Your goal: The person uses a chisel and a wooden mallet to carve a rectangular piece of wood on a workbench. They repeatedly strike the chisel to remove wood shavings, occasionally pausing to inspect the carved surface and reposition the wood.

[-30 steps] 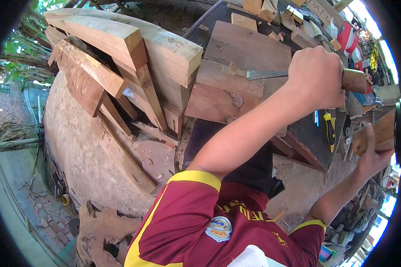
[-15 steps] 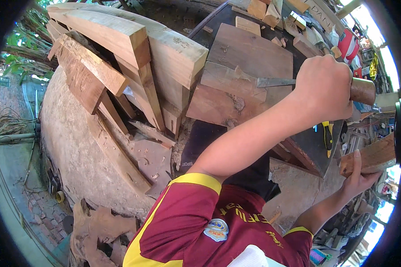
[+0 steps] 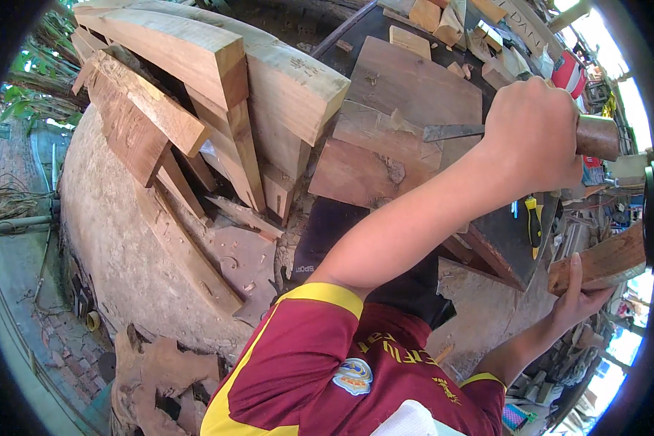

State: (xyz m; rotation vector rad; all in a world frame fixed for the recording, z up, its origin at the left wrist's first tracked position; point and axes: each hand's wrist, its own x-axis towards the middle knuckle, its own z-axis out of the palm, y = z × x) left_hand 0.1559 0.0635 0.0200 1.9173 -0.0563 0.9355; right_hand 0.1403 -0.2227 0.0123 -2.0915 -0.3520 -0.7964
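Observation:
My left hand [image 3: 534,134] is closed around the wooden handle of a chisel [image 3: 596,136]. Its metal blade [image 3: 454,132] points left, and the tip rests on a reddish wooden board [image 3: 385,156] on the dark workbench [image 3: 501,225]. Lower right, my right hand [image 3: 578,298] grips a rough wooden block [image 3: 599,261] from below, held well away from the chisel handle. My maroon and yellow shirt [image 3: 320,363] fills the bottom of the view.
Thick pale timber beams [image 3: 218,65] lean in a stack at upper left over a large rounded stone-like slab [image 3: 116,240]. A yellow-handled tool [image 3: 534,221] lies on the bench. Small wood offcuts [image 3: 443,22] sit at the far edge. Wood scraps [image 3: 160,370] lie on the ground.
My right hand with the wooden block has dropped lower and a little left. My left hand keeps the chisel on the board, shifted only slightly.

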